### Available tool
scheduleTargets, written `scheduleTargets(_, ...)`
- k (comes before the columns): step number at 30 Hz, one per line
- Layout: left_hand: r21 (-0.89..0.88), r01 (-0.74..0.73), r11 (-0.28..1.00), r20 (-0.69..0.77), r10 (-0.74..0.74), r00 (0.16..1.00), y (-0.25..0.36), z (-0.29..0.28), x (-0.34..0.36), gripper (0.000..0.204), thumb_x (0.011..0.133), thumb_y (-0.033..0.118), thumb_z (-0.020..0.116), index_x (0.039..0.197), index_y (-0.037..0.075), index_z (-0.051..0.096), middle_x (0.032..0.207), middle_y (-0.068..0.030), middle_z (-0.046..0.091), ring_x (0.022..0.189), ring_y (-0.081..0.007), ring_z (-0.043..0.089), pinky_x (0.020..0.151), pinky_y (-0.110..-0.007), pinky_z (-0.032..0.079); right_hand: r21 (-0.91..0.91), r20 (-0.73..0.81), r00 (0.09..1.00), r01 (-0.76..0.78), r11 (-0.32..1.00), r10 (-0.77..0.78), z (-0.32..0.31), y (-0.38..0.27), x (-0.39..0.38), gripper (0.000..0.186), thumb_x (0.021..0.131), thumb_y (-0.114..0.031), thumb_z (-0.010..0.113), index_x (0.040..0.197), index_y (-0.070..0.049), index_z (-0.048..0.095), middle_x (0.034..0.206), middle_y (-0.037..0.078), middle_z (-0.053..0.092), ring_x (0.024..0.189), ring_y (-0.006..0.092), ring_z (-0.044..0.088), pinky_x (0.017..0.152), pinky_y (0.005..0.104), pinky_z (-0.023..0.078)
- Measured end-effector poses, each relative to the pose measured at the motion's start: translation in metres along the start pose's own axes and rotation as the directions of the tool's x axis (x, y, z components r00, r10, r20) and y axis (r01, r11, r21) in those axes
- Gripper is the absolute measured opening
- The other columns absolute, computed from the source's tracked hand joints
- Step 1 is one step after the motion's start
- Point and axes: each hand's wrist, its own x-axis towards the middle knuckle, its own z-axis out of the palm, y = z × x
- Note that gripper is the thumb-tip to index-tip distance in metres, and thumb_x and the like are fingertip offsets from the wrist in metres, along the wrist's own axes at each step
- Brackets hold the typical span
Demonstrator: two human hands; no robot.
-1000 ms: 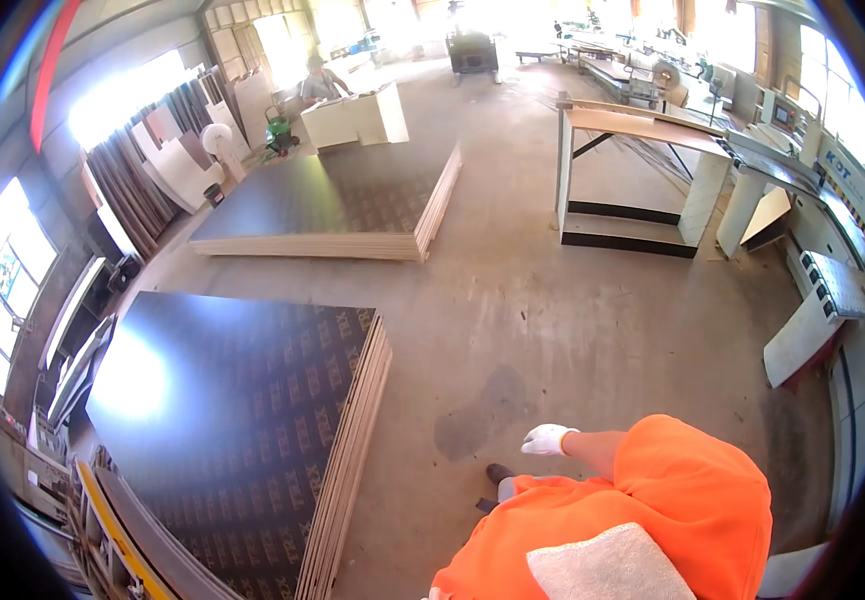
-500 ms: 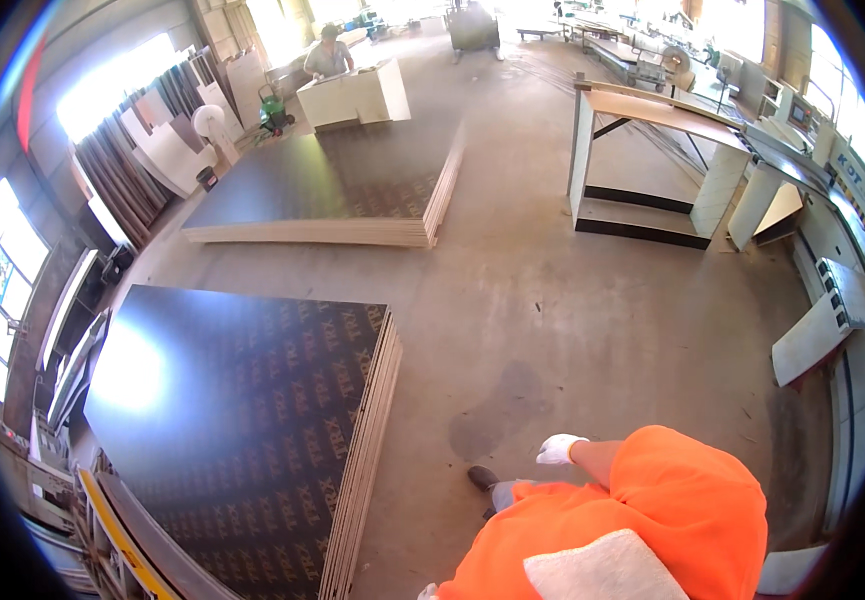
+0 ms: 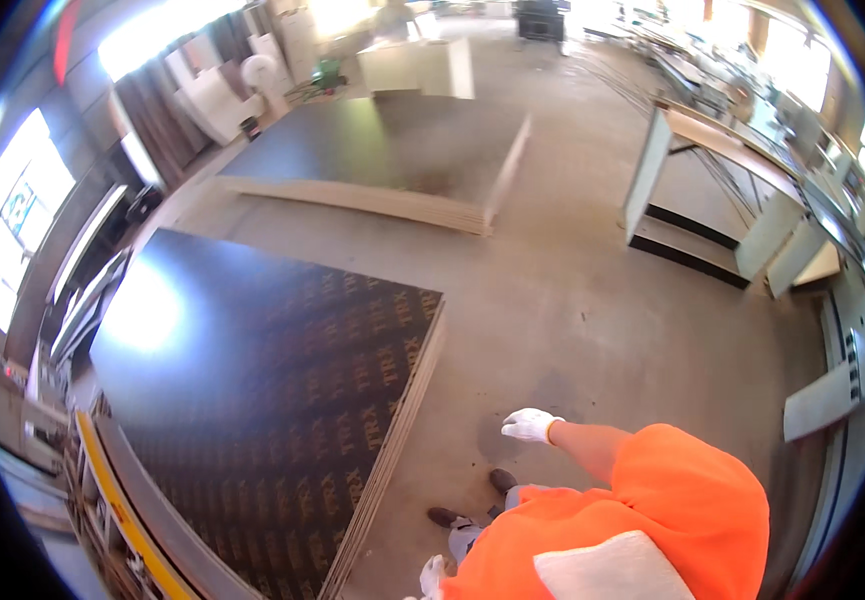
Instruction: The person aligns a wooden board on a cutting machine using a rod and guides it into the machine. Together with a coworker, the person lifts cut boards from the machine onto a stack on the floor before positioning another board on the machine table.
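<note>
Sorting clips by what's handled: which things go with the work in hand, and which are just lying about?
At the hands: right hand, gloved, seemingly empty; left hand, gloved, partly hidden; near panel stack, closest to both.

Standing about: far panel stack, white box, open frame, fan.

The right hand [image 3: 529, 425] and left hand [image 3: 431, 577] are both gloved in plain white, beside a solid bright orange top [image 3: 692, 480] bearing an off-white patch [image 3: 617, 570]. The near panel stack [image 3: 282, 400] is blackish brown, patterned with repeated rows of tan lettering, and pale tan along its side; the far stack [image 3: 352, 150] shows dark brown with a yellowish-green sheen; the floor [image 3: 592, 350] is grey-brown
</note>
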Motion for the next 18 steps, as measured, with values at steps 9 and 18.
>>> scheduleTargets(9, -0.264, 0.091, 0.960, -0.241, -0.157, 0.958, -0.090, -0.062, 0.075, 0.045, 0.090, 0.043, 0.063, 0.109, 0.005, 0.079, 0.108, -0.0158, 0.079, 0.101, -0.0308, 0.074, 0.092, -0.041, 0.056, -0.206, 0.090, 0.996, 0.015, 0.978, 0.003, 0.064, -0.027, -0.016, 0.060, 0.098, -0.048, 0.056, 0.144, -0.011, 0.066, 0.148, 0.014, 0.064, 0.138, 0.0352, 0.058, 0.116, 0.0423, 0.046)
scheduleTargets(18, -0.363, -0.003, 0.932, -0.307, -0.117, 0.945, -0.137, -0.133, 0.106, 0.053, 0.088, 0.046, 0.063, 0.110, 0.000, 0.078, 0.113, -0.0205, 0.078, 0.108, -0.0356, 0.073, 0.095, -0.045, 0.055, -0.126, 0.120, 0.979, -0.148, 0.981, 0.163, 0.087, -0.059, -0.019, 0.055, 0.095, -0.044, 0.054, 0.140, -0.015, 0.069, 0.146, 0.011, 0.065, 0.135, 0.0342, 0.060, 0.114, 0.0448, 0.047)
